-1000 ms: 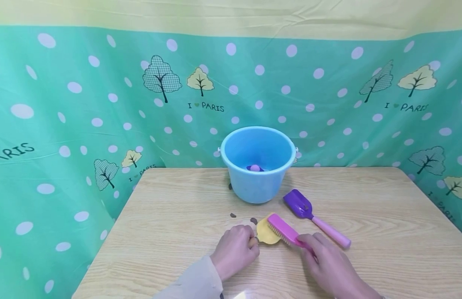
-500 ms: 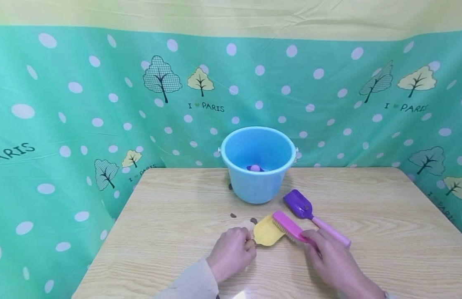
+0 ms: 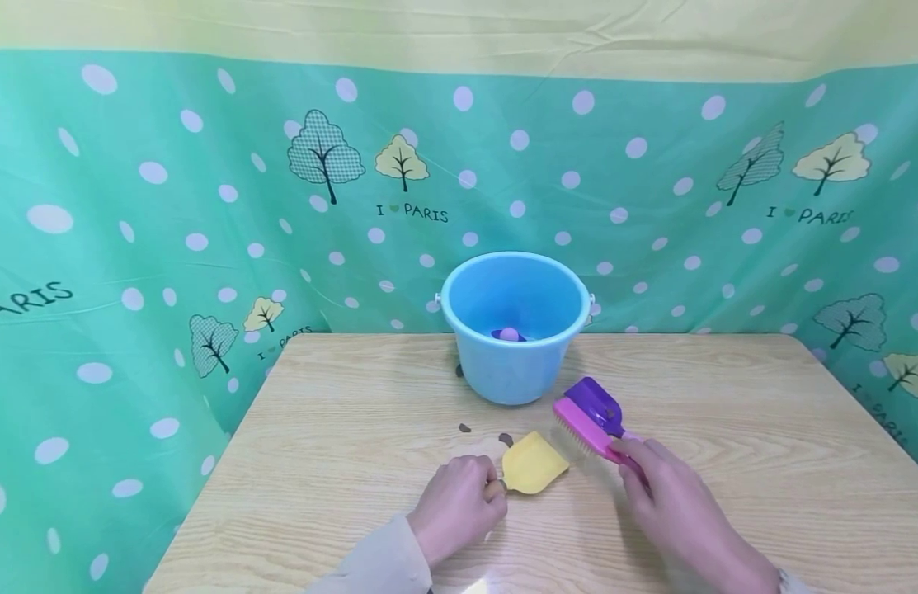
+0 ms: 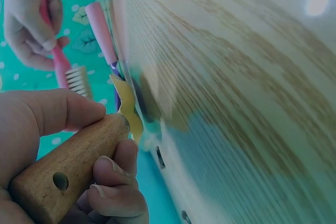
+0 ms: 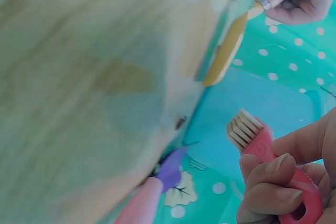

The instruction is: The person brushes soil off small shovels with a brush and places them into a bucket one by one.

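Note:
My left hand (image 3: 462,503) grips the wooden handle (image 4: 68,169) of a small yellow shovel (image 3: 534,464), whose blade points right, low over the table. In my right hand (image 3: 677,503) is a pink brush (image 3: 586,426), held by its handle with the bristles facing down and left. The brush head is apart from the yellow blade and, in the head view, overlaps the purple shovel (image 3: 598,404) with the pink handle (image 5: 142,203). A dark bit lies in the purple scoop. Small dark pieces (image 3: 506,440) lie on the table just behind the yellow blade.
A light blue bucket (image 3: 512,371) stands at the back middle of the wooden table (image 3: 340,429), with a purple and pink item (image 3: 509,334) inside. Another dark piece (image 3: 465,428) lies in front of it. A green dotted curtain (image 3: 540,165) hangs behind the table.
The brush has moved right and away from the yellow shovel, over towards the purple one. The yellow shovel's blade shows more fully and has turned slightly.

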{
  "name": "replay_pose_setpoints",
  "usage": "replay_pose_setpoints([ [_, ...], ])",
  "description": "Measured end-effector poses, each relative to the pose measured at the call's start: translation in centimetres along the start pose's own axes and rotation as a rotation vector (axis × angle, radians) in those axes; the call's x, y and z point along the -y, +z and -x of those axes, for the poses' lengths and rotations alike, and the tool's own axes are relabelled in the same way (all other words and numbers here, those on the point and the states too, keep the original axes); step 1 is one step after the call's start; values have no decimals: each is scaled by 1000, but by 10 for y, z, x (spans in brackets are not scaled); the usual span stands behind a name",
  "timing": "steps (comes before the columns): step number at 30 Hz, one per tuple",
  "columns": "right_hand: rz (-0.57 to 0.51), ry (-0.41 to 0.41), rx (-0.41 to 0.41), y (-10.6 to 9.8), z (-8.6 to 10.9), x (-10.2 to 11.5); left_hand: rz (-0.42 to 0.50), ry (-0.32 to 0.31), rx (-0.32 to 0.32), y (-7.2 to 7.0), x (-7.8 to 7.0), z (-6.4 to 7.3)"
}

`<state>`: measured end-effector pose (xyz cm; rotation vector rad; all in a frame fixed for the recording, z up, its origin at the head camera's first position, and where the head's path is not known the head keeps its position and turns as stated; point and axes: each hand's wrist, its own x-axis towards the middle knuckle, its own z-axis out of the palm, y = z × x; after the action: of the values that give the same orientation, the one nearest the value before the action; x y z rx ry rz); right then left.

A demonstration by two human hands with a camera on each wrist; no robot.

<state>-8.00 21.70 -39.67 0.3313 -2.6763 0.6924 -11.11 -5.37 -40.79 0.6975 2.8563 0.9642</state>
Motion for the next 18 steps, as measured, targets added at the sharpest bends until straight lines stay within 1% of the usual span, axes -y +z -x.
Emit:
replay_pose_setpoints([
  [2, -15, -13, -19, -3, -1, 3, 5, 1, 4, 1, -1, 0],
  [4, -27, -56, -37, -3, -1, 7, 8, 7, 6, 1, -2, -1],
  [7, -59, -125, -35, -1, 3, 14, -5, 20, -6, 2, -3, -4],
  [10, -72, -183, -15, 5, 8, 20, -18, 30, -21, 3, -5, -6],
  [13, -76, -190, 7, 10, 13, 26, -20, 38, -34, 4, -6, -8],
  [18, -105, -141, 97, 16, 17, 31, 5, 38, -43, 5, -9, -8],
])
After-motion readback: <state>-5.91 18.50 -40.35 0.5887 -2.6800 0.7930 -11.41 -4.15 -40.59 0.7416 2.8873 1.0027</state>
